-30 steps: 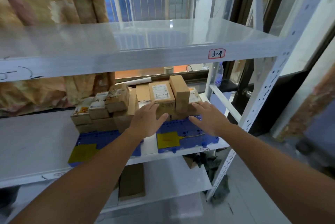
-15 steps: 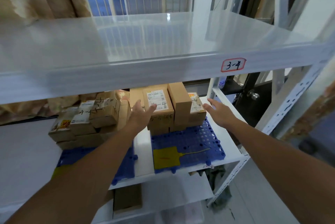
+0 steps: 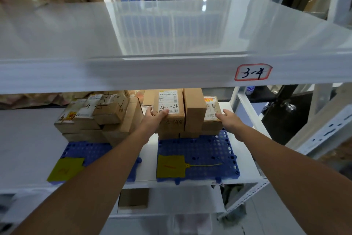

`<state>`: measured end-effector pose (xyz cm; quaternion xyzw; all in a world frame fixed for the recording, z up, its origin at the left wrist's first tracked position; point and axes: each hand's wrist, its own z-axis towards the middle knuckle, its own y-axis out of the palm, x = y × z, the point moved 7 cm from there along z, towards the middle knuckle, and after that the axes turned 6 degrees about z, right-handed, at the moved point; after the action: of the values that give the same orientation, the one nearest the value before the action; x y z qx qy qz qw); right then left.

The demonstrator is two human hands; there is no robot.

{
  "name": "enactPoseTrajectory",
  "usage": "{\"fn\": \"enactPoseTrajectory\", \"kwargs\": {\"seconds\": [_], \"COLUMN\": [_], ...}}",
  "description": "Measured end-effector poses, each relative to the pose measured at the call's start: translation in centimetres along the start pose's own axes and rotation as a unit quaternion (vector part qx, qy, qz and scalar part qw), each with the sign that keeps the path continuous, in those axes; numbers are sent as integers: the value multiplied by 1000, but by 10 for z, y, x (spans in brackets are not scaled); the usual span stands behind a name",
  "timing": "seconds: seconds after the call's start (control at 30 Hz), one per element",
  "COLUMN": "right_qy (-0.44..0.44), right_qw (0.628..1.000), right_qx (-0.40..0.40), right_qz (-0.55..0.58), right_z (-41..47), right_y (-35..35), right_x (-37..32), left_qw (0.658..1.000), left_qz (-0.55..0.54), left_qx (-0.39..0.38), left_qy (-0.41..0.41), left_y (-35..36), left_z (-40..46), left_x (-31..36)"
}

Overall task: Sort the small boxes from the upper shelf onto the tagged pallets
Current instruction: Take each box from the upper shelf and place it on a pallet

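The left hand point(image 3: 152, 118) grips the box marked 4-4 point(image 3: 169, 109), fingers curled over its near left corner. That box sits on the right blue pallet point(image 3: 198, 154), beside a plain box point(image 3: 194, 110). The right hand point(image 3: 229, 118) rests open-fingered against the rightmost box point(image 3: 211, 109) on the same pallet.

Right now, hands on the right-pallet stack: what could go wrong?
1. The left hand holds only the 4-4 box; the tall box leaning beside it could tip.
2. The right hand just touches the end box, so it may slide off the blue pallet.
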<state>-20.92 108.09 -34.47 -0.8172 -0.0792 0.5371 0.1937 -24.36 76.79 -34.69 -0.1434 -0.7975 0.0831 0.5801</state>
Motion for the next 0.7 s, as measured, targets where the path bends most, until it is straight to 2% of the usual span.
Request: {"fn": "enactPoseTrajectory", "kwargs": {"seconds": [0.23,0.4,0.7], "right_qy": [-30,-11,5], "right_qw": [999,997,996], "right_qx": [-38,-34,-21], "right_qz": [20,75,88], "right_z": [12,19,24], "right_y": [10,11,8], "right_x": [1,7,11], "left_qw": [1000,999,998], "left_qz": [-27,-38,-55], "left_qx": [-6,2,2], "left_qy": [-9,-17,-22], "left_y": [15,20,21], "left_z": [-7,-3,0], "left_x": [-2,-4,-4]}}
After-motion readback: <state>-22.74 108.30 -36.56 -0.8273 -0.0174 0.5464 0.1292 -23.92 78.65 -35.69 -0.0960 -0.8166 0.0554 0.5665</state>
